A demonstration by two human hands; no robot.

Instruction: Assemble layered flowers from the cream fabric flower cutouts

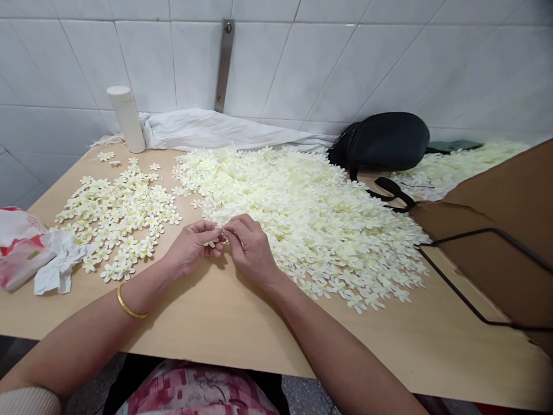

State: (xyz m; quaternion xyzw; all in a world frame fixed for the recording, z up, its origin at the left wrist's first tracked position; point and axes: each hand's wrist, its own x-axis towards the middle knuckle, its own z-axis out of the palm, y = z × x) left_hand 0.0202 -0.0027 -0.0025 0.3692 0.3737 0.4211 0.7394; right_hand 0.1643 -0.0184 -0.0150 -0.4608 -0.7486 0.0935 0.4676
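Head view | surface (207,328): bears large flower heap (276,196) | left hand (192,248): near-left of heap, pinching white flower (210,243) | right hand (251,248): fingertips meeting left's, hold unclear | smaller flower pile (125,210): left of heap | black case (389,141): heap's far right

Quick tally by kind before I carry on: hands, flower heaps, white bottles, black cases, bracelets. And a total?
Hands: 2 (left hand, right hand)
Flower heaps: 3 (left heap, middle heap, far-right heap)
White bottle: 1
Black case: 1
Gold bracelet: 1
Total: 8
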